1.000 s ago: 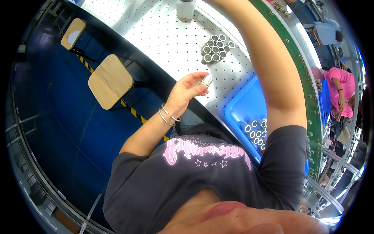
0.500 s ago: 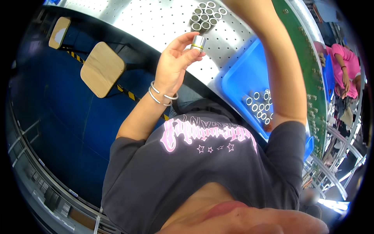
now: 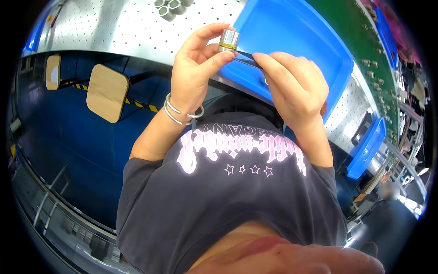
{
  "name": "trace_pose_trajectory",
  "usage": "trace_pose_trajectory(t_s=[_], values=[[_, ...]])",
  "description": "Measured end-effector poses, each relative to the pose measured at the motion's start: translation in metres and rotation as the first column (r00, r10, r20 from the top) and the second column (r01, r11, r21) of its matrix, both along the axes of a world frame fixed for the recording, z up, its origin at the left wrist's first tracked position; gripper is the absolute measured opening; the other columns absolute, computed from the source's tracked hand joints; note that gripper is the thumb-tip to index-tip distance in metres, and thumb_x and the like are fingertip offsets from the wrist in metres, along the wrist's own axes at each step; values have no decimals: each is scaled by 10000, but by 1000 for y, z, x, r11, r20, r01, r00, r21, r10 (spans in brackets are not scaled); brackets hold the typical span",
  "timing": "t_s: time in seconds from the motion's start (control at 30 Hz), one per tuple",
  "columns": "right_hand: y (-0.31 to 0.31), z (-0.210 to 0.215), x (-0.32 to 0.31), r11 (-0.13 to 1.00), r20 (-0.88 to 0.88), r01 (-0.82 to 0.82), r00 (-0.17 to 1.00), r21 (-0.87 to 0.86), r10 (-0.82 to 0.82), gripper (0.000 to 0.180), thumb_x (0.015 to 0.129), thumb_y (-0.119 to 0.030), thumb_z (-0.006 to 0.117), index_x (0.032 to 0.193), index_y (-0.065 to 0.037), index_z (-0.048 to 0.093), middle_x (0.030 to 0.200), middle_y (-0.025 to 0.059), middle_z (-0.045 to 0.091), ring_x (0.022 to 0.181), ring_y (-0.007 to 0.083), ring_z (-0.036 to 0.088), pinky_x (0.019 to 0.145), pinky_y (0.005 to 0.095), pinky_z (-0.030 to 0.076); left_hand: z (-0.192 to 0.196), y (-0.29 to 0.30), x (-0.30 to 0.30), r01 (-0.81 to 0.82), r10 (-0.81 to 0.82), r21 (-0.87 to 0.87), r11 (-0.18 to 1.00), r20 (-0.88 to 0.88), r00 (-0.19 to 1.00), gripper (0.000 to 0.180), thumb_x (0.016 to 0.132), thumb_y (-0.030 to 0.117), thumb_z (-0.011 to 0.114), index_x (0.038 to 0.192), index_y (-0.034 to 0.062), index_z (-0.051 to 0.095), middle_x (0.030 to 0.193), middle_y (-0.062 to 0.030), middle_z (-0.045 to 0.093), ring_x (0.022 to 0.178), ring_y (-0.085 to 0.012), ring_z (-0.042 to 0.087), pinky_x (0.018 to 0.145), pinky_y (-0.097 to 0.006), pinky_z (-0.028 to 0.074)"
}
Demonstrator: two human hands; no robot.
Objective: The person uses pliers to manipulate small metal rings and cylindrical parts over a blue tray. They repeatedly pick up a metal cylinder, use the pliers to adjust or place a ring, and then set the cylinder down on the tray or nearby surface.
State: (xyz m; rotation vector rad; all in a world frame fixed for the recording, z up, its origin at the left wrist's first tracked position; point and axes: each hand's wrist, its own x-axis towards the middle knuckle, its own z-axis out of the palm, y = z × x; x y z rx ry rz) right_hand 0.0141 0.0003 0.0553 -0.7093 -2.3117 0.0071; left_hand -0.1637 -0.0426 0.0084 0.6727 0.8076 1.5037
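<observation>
My left hand (image 3: pixel 194 68) pinches a short silver metal sleeve (image 3: pixel 229 39) between thumb and fingers. A thin yellow band runs round the sleeve near its lower end. From the right, my right hand (image 3: pixel 296 84) grips a pair of dark tweezers (image 3: pixel 248 60). Their tips reach the sleeve's lower part, close to my left thumb; whether they touch the yellow band I cannot tell. Both hands are held over the near edge of the workbench, at the blue tray (image 3: pixel 331 50).
Several metal rings (image 3: pixel 173 5) stand on the perforated metal bench (image 3: pixel 123 25), far left of my hands. A green surface (image 3: pixel 353 39) with small metal parts runs along the right, and a smaller blue bin (image 3: pixel 368 148) sits nearer. A wooden stool (image 3: pixel 107 93) stands at left.
My right hand, stretched far forward out of view before, has come back with tweezers to the sleeve. My left hand still holds the sleeve. The view has turned toward the right.
</observation>
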Motion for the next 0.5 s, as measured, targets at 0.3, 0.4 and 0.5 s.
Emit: trace_pose_trajectory(t_s=[0.3,0.4,0.5], values=[[-4,-12,21,998,-27,42,999,43,-40,263,634,-110,628,896,-95,653,766,11,594,557,141,522,484,272,378,-1,-1,20,30,-27,33,999,-82,996,479,804,-46,649,1248,-24,472,1222,-137,535,952,-157,601,861,-269,494],[-5,-13,24,999,-25,41,999,35,-40,263,632,-111,628,894,-95,652,768,13,592,559,141,522,488,270,381,-3,-2,23,30,-28,25,999,-82,996,485,804,-43,651,1253,-23,469,1224,-140,535,953,-160,603,861,-268,493],[-6,-10,29,998,-18,45,999,46,-44,264,632,-117,628,894,-96,652,771,12,590,561,141,523,495,268,384,-1,-3,27,29,-28,17,999,-72,997,487,804,-43,651,1255,-23,468,1223,-142,536,953,-161,603,860,-269,493]])
